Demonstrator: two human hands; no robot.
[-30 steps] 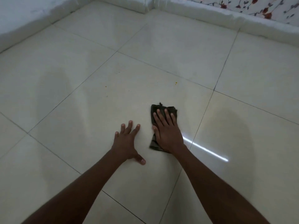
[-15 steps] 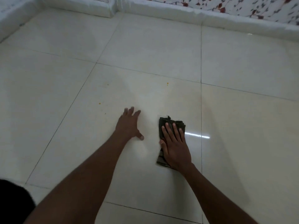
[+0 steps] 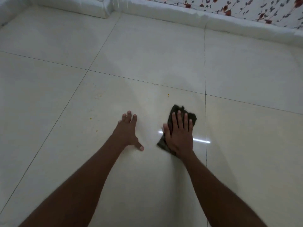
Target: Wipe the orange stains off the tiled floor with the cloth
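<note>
Currently my right hand point(image 3: 179, 136) lies flat on the cloth point(image 3: 188, 116), fingers straight and together, pressing it to the tiled floor point(image 3: 147, 46); nothing is pinched or curled round it. My left hand point(image 3: 127, 131) rests open on the bare tile just beside, fingers spread, thumb out, seemingly bracing me. The cloth is dark, folded small, and sits near the grout line to the right, its far edge showing beyond my fingertips. I judge it soft, light and limp: it should slide easily on this glossy tile and bunch if pushed by one corner, so palm pressure over its middle is the sound hold. Orange stains remain: one speck point(image 3: 168, 95) just ahead of the cloth, others point(image 3: 90, 118) well to the left beyond my left hand. Wiping is not finished.
</note>
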